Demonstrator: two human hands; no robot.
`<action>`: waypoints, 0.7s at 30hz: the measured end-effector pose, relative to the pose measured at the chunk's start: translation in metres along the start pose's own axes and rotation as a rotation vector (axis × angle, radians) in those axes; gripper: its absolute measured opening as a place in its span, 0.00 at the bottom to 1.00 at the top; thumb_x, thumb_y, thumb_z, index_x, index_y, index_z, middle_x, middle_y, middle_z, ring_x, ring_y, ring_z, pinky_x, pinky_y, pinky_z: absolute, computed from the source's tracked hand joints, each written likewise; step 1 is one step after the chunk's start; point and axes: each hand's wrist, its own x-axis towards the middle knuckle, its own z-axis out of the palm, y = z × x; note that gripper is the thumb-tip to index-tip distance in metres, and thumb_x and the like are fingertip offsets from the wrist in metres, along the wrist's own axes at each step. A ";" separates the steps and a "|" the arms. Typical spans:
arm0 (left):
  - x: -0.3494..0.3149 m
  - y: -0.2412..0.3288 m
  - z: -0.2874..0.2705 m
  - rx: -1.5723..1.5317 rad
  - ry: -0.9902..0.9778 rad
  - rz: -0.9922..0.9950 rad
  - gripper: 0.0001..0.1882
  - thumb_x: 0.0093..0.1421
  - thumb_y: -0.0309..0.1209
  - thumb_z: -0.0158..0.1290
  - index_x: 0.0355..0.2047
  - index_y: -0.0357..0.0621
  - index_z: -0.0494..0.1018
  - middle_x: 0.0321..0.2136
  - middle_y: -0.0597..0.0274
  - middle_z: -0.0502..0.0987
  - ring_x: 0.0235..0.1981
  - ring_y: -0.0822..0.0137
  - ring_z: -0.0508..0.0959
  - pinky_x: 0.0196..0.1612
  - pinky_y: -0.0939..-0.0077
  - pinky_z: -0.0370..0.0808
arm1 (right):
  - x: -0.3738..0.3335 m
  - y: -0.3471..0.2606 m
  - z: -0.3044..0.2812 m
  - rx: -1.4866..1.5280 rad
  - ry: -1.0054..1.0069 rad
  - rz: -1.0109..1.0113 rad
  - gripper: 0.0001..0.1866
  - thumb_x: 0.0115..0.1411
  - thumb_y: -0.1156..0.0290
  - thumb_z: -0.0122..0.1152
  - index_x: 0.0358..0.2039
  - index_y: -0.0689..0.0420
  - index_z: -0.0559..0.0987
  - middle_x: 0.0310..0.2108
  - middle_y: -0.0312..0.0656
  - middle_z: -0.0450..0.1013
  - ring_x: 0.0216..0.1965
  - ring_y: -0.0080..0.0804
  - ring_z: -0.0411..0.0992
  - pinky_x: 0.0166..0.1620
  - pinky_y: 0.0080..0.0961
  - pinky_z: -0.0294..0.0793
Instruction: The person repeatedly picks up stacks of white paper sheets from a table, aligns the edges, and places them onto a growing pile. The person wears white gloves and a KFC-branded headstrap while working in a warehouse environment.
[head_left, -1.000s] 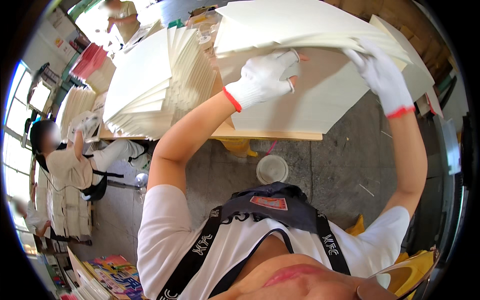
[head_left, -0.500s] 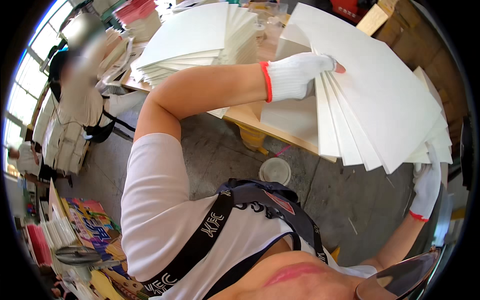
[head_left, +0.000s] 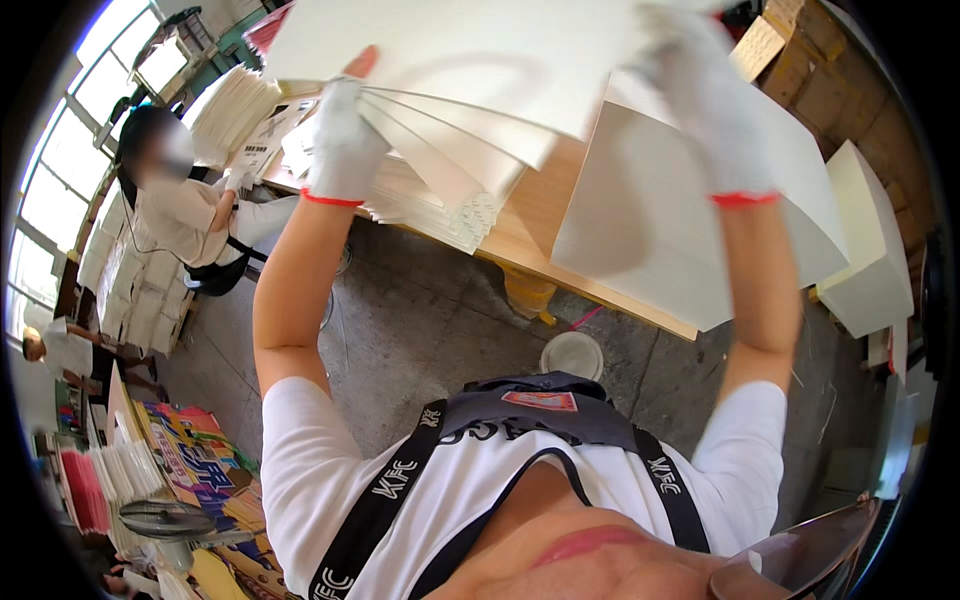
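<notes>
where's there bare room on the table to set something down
A narrow strip of pale wooden tabletop shows between the left white paper stack and the large white sheets at right; both sides are crowded.

Right hand (head_left: 702, 110): smeared by motion, unreadable in its grip.
Left hand (head_left: 345, 142): mostly out of sight at the fingers.
White sheets (head_left: 460, 45): cut off by the top edge.
Paper stack (head_left: 458, 222): partly covered.

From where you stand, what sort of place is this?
Probably a paper or card workshop: white sheets fan out over a wooden table, a white stack sits farther left, and a co-worker is near it.
</notes>
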 end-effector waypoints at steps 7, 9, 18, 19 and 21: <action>0.034 -0.059 -0.025 -0.484 0.417 -0.383 0.23 0.64 0.31 0.48 0.59 0.38 0.67 0.49 0.52 0.76 0.47 0.61 0.78 0.49 0.74 0.75 | 0.094 0.177 0.069 0.192 -0.166 0.217 0.21 0.63 0.63 0.62 0.50 0.64 0.74 0.48 0.42 0.73 0.46 0.30 0.71 0.44 0.36 0.78; 0.030 -0.095 -0.032 -0.413 0.476 -0.530 0.23 0.64 0.31 0.50 0.58 0.38 0.68 0.45 0.55 0.77 0.43 0.63 0.78 0.46 0.74 0.75 | 0.113 0.228 0.065 0.226 -0.182 0.335 0.22 0.64 0.64 0.60 0.53 0.66 0.73 0.51 0.46 0.73 0.50 0.34 0.73 0.46 0.39 0.80; 0.018 -0.101 -0.022 -0.566 0.490 -0.601 0.13 0.64 0.32 0.54 0.47 0.41 0.73 0.39 0.59 0.76 0.39 0.64 0.78 0.42 0.69 0.78 | 0.114 0.269 0.054 0.349 -0.080 0.414 0.18 0.63 0.67 0.60 0.50 0.63 0.75 0.47 0.44 0.76 0.46 0.37 0.75 0.44 0.34 0.80; 0.015 -0.101 -0.022 -0.558 0.443 -0.581 0.12 0.64 0.32 0.54 0.46 0.41 0.73 0.40 0.58 0.76 0.40 0.64 0.78 0.43 0.69 0.78 | 0.113 0.269 0.049 0.353 -0.060 0.410 0.17 0.62 0.67 0.62 0.48 0.63 0.75 0.45 0.45 0.76 0.45 0.36 0.75 0.45 0.33 0.79; 0.012 -0.107 -0.034 -0.573 0.411 -0.621 0.15 0.64 0.32 0.53 0.49 0.38 0.71 0.39 0.59 0.77 0.39 0.63 0.79 0.42 0.70 0.78 | 0.112 0.265 0.050 0.327 -0.118 0.424 0.18 0.62 0.68 0.61 0.51 0.61 0.74 0.47 0.43 0.76 0.48 0.38 0.74 0.47 0.34 0.79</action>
